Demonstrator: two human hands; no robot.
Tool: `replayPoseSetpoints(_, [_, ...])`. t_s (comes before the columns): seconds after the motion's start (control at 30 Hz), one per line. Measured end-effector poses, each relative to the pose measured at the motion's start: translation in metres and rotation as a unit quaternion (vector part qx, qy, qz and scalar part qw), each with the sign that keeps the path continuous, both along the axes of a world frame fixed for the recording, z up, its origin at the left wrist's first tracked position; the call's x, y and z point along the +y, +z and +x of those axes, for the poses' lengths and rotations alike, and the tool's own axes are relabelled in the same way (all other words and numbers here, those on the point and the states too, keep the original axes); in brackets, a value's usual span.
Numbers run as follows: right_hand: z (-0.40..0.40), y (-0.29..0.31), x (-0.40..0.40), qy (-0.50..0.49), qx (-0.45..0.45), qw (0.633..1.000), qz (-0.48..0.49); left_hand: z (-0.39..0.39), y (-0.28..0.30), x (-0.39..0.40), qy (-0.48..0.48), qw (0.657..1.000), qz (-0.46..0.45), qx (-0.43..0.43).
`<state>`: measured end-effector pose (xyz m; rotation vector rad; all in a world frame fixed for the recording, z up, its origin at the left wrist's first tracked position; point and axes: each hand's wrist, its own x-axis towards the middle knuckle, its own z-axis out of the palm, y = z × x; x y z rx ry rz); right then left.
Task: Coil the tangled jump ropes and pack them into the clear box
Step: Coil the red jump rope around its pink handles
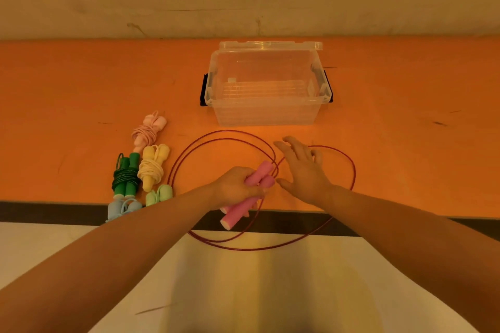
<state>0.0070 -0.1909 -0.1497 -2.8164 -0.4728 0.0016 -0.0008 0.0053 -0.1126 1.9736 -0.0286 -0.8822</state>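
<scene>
My left hand [232, 186] grips the two pink handles [258, 178] of a jump rope, held side by side near the table's front edge. The rope's thin dark red cord [216, 134] lies in wide loose loops on the orange table and hangs past its front edge. Just right of the handles, my right hand [303, 170] hovers over the cord with fingers spread and straight, holding nothing. The clear box [266, 113] stands uncovered behind the loops, with nothing inside. Its lid [270, 44] stands behind it.
Several coiled jump ropes lie at the left front of the table [81, 103]: pale pink [147, 130], yellow [153, 166], dark green [125, 174], light green [159, 194] and light blue [121, 208] at the edge. A wall rises behind the table.
</scene>
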Motion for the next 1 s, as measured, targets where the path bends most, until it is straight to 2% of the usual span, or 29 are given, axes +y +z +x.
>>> replayPoseSetpoints(0.13, [0.012,0.002,0.001,0.118,0.024,0.992,-0.048,-0.003,0.01,0.013,-0.061,0.998,0.004,0.023])
replayPoseSetpoints(0.23, [0.013,0.001,0.004,0.134,0.032,0.99,0.0,0.001,0.016,0.024,-0.087,0.995,0.04,0.007])
replayPoseSetpoints(0.33, [0.017,0.01,0.005,0.135,0.038,0.99,0.004,0.007,0.021,0.033,-0.117,0.99,0.074,-0.006])
replayPoseSetpoints(0.43, [0.028,0.021,-0.002,0.111,0.009,0.993,-0.037,0.013,0.029,0.041,-0.062,0.997,0.042,-0.018])
replayPoseSetpoints(0.5, [0.037,0.03,-0.01,0.041,-0.008,0.998,-0.042,0.018,0.04,0.047,-0.004,0.998,0.025,-0.062])
replayPoseSetpoints(0.6, [0.047,0.042,-0.027,-0.075,-0.012,0.996,-0.046,0.029,0.057,0.058,0.089,0.987,0.001,-0.135])
replayPoseSetpoints(0.7, [0.05,0.047,-0.038,-0.107,-0.031,0.992,-0.059,0.039,0.066,0.071,0.176,0.967,-0.018,-0.181])
replayPoseSetpoints(0.8, [0.054,0.052,-0.036,-0.052,-0.055,0.996,0.055,0.048,0.068,0.077,0.236,0.949,-0.022,-0.209])
replayPoseSetpoints(0.9, [0.058,0.074,-0.022,-0.021,0.037,0.964,0.261,0.055,0.074,0.075,0.27,0.936,-0.033,-0.225])
replayPoseSetpoints(1.0, [0.06,0.1,-0.006,-0.019,0.039,0.947,0.319,0.063,0.09,0.072,0.278,0.931,-0.026,-0.236])
